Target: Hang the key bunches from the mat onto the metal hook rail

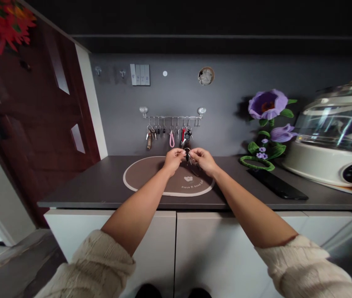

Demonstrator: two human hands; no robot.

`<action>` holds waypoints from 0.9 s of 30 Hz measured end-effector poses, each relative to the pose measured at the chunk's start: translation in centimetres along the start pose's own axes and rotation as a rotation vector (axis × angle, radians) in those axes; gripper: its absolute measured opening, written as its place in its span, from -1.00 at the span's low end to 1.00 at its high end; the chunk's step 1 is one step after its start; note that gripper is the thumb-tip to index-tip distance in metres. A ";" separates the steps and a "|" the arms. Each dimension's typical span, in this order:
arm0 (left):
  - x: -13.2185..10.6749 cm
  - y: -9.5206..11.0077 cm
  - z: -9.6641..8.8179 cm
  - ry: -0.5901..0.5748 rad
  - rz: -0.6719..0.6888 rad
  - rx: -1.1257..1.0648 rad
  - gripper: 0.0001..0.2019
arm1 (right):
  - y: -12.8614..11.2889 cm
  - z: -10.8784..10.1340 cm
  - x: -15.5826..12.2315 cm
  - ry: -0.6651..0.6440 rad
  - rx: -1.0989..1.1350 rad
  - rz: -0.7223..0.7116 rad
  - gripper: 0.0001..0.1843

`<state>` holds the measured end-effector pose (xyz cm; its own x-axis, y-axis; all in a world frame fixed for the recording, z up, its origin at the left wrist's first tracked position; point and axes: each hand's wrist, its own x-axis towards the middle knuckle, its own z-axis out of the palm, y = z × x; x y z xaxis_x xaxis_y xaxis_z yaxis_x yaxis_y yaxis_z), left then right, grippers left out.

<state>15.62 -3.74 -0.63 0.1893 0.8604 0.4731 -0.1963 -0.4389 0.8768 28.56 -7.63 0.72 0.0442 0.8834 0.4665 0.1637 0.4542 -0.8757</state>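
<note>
Between my two hands hangs a bunch of keys (188,157) on a metal ring, above the far part of an oval brown mat (151,178) with a pale rim. My left hand (174,160) pinches the ring's left side. From the right, my right hand (204,160) has its fingers closed on the same bunch; which part it grips is too small to tell. Behind them, a hook rail (172,117) on the wall carries several keys, a pink strap loop (172,139) and a brown key fob (149,142).
On the counter's right side stand a purple flower ornament (267,107) and a white appliance with a clear cover (319,155). A black phone-like slab (277,184) lies in front of the flower. A dark red door (39,103) is at left. A dark cabinet (194,25) overhangs the counter.
</note>
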 end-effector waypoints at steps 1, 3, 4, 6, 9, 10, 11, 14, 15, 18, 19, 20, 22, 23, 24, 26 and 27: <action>0.0 0.0 0.1 -0.005 0.001 -0.002 -0.83 | 0.0 0.0 0.0 0.004 0.008 -0.001 -0.74; -0.2 0.2 0.2 -0.008 0.006 -0.001 -0.82 | 0.0 -0.1 -0.1 0.007 0.019 -0.018 -0.74; -0.3 0.3 0.3 -0.006 0.008 0.002 -0.81 | 0.0 -0.1 -0.1 0.007 0.023 -0.031 -0.75; -0.5 0.5 0.4 0.001 0.012 0.009 -0.81 | 0.0 -0.1 -0.1 0.003 0.035 -0.049 -0.75; -0.6 0.6 0.5 0.004 0.018 0.015 -0.82 | 0.3 -0.2 -0.1 0.002 0.050 -0.040 -0.75; -0.6 0.6 0.6 0.007 0.022 0.015 -0.82 | 0.4 -0.2 -0.1 0.005 0.050 -0.037 -0.75; -0.6 0.6 0.6 0.012 0.027 0.016 -0.82 | 0.5 -0.2 -0.1 0.007 0.053 -0.034 -0.74; -0.4 0.3 0.5 0.034 0.036 0.036 -0.83 | 0.7 -0.2 0.0 0.018 0.070 -0.019 -0.72; -0.4 0.1 0.5 0.043 0.040 0.050 -0.84 | 0.7 -0.2 0.0 0.026 0.074 -0.010 -0.71; -0.1 -0.5 0.3 0.060 0.062 0.117 -0.85 | 0.3 -0.2 -0.1 0.052 0.079 0.012 -0.71; -0.1 -0.8 0.3 0.058 0.073 0.149 -0.85 | 0.1 -0.1 -0.1 0.059 0.085 0.017 -0.71; 0.0 -1.0 0.2 0.051 0.086 0.186 -0.84 | -0.1 -0.1 -0.1 0.066 0.094 0.022 -0.71; 0.1 -1.4 0.1 0.030 0.108 0.272 -0.84 | -0.5 0.0 0.1 0.089 0.116 0.034 -0.73; 0.2 -1.6 0.0 0.022 0.114 0.317 -0.83 | -0.8 0.0 0.4 0.102 0.130 0.039 -0.74; 0.2 -1.7 -0.1 0.018 0.116 0.358 -0.83 | -1.1 0.0 0.6 0.115 0.147 0.042 -0.76; 0.3 -1.9 -0.1 0.017 0.113 0.422 -0.82 | -1.6 -0.1 1.4 0.133 0.187 0.044 -0.80; 0.3 -1.9 -0.2 0.020 0.111 0.443 -0.82 | -1.9 -0.2 1.8 0.140 0.208 0.046 -0.82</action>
<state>15.91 -2.61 -2.21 0.1707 0.8050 0.5682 0.2172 -0.5932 0.7752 28.50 -6.94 3.25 0.1857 0.8858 0.4253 -0.0469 0.4404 -0.8966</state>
